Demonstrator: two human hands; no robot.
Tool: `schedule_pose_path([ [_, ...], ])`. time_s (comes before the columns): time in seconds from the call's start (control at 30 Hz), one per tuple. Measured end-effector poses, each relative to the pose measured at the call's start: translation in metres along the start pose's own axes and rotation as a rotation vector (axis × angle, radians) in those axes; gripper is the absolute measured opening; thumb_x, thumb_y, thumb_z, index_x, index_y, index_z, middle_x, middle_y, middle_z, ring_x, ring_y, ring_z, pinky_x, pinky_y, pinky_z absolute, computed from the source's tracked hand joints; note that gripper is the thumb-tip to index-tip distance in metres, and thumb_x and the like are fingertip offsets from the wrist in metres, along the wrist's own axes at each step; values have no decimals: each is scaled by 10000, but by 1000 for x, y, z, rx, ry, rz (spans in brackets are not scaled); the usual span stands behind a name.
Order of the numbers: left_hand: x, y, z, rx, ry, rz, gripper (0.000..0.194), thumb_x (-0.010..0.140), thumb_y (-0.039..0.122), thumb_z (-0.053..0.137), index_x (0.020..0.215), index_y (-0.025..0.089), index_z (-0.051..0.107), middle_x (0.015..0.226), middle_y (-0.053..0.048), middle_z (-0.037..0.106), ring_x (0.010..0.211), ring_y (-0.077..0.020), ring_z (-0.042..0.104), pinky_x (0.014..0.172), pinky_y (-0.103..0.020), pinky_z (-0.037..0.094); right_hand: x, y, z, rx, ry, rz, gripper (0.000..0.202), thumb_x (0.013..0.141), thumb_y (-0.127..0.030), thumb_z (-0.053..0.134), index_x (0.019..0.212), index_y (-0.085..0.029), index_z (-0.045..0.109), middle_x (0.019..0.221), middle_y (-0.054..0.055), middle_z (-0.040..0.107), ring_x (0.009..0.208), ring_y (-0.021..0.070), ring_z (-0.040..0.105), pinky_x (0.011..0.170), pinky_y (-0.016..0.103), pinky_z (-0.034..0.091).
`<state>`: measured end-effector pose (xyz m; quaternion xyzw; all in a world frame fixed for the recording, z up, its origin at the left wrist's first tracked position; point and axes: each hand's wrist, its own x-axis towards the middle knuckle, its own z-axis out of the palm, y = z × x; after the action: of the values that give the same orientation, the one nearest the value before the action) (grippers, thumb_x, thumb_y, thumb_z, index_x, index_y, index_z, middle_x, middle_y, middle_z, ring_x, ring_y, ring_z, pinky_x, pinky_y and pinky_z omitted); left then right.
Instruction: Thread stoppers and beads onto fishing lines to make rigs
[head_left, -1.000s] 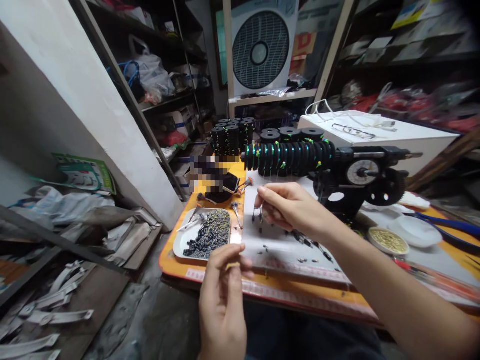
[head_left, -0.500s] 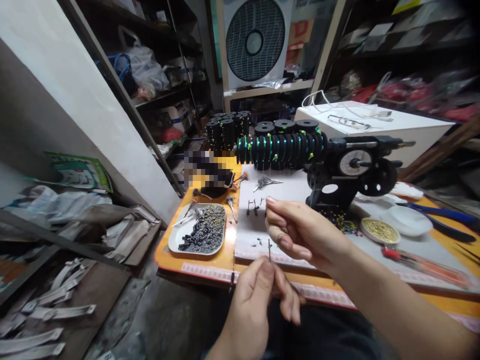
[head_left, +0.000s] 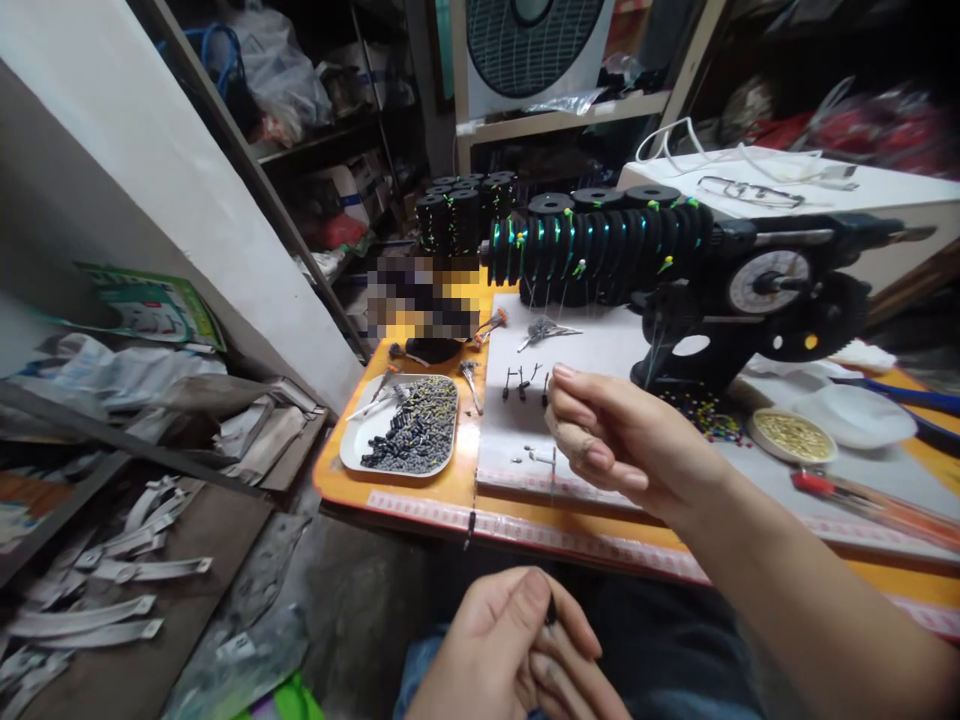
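Observation:
Low in front, over my lap, my left hand point(head_left: 517, 645) is closed, with a small black piece point(head_left: 551, 610) pinched between thumb and index finger. My right hand point(head_left: 607, 435) is raised over the white sheet, its thumb and index fingertips together; anything between them is too fine to make out. Just left of the right fingertips, several small dark pieces with thin stems point(head_left: 523, 388) lie on the sheet. Below them are tiny grey bits point(head_left: 529, 452). A shallow white tray point(head_left: 347, 455) at the left holds many small black and grey pieces.
A black winding machine point(head_left: 765, 285) carries a ribbed black roll point(head_left: 600, 255) wound with bright thread. Right of my right hand sit a dish of gold bits point(head_left: 793, 437), a red-and-orange cutter point(head_left: 862, 505) and blue-handled pliers point(head_left: 919, 398). A dark strand point(head_left: 470, 530) hangs at the table's front edge.
My left hand has dropped away from the table edge toward my lap, widening the gap between the hands. The right hand stays pinched over the sheet. The view has tilted down.

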<state>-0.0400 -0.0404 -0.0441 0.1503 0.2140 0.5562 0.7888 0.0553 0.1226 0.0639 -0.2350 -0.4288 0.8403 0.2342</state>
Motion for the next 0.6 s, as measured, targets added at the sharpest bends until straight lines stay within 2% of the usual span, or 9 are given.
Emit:
schedule_pose_path([
  [0.13, -3, -11, -13, 35, 145, -10, 545, 822, 651, 682, 671, 136, 587, 504, -120, 718, 355, -178, 657, 316, -164, 406, 0, 0, -1, 1, 0, -1, 488, 838, -488, 726, 581, -179, 449, 422, -53, 510, 242, -21, 232, 257, 81, 150],
  [0.2, -5, -12, -15, 46, 178, -22, 570, 776, 662, 727, 613, 143, 556, 467, -88, 678, 326, -134, 604, 308, -144, 359, 1, 0, -1, 1, 1, -4, 482, 843, -482, 720, 582, -180, 450, 424, -52, 511, 242, -19, 231, 258, 84, 147],
  [0.4, -9, -11, -12, -3, 89, -53, 509, 853, 607, 672, 686, 128, 628, 513, -88, 721, 394, -166, 673, 329, -146, 358, 2, 0, 0, -11, -8, -9, 473, 863, -470, 694, 580, -183, 445, 424, -54, 502, 243, -17, 218, 263, 92, 144],
  [0.47, -10, -10, -10, -12, 62, -49, 506, 863, 598, 666, 718, 114, 663, 528, -93, 734, 398, -168, 679, 339, -152, 377, 1, -1, 0, -19, -8, -14, 479, 861, -475, 695, 579, -185, 440, 421, -58, 495, 245, -17, 215, 264, 94, 141],
  [0.53, -11, -5, -5, 3, 37, -33, 531, 880, 614, 641, 753, 101, 698, 576, -115, 759, 455, -188, 713, 394, -188, 458, 0, -1, 1, -33, -8, -20, 478, 863, -480, 697, 584, -185, 445, 427, -56, 502, 249, -16, 220, 267, 97, 138],
  [0.6, -12, 6, 4, 90, 16, 30, 514, 924, 577, 607, 831, 90, 741, 754, -161, 811, 658, -238, 783, 584, -286, 583, -2, -3, 2, -56, -5, -35, 425, 880, -471, 692, 630, -180, 511, 443, -50, 530, 256, -11, 235, 272, 98, 136],
])
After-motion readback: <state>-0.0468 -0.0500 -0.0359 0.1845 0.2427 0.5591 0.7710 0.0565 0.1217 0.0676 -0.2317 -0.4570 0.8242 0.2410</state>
